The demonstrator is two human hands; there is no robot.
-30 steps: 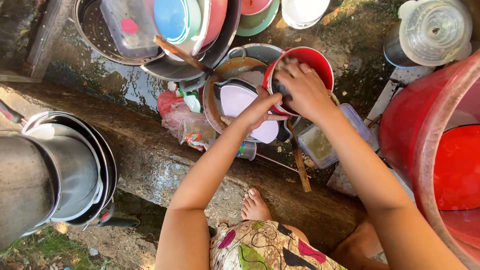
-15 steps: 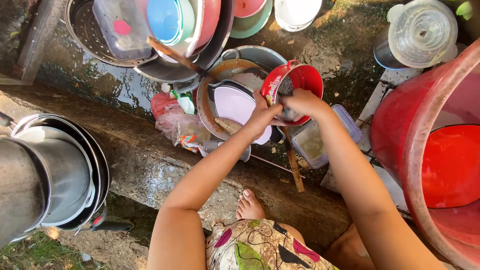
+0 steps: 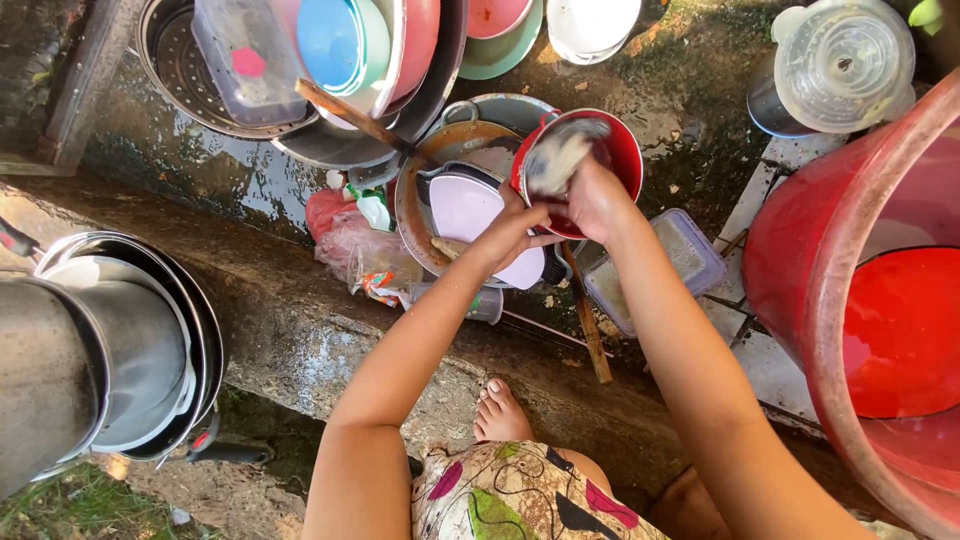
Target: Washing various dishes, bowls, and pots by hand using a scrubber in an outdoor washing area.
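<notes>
Left hand (image 3: 513, 222) is gripping the near-left rim of the red bowl (image 3: 622, 150), fingers curled around the edge. Right hand (image 3: 597, 196) is reaching into the bowl, fingers closed on a scrub pad (image 3: 556, 160); pad is blurred and sitting against the bowl's inner wall. Bowl is tilted, held above the pile of dishes at centre, overlapping the far-right edge of the white plate (image 3: 470, 208) that is lying in a rusty-brown pan (image 3: 412, 200). Wooden spoon (image 3: 585, 318) is lying just near of the bowl, pointing toward the person. Clear plastic container (image 3: 690, 250) with murky water is sitting just right of the hands. Large red tub (image 3: 850, 280) is filling the right side. Stack of metal pots (image 3: 120, 350) is sitting on the concrete ledge (image 3: 310, 320) at left. Bare foot (image 3: 500, 410) is resting on the ledge.
</notes>
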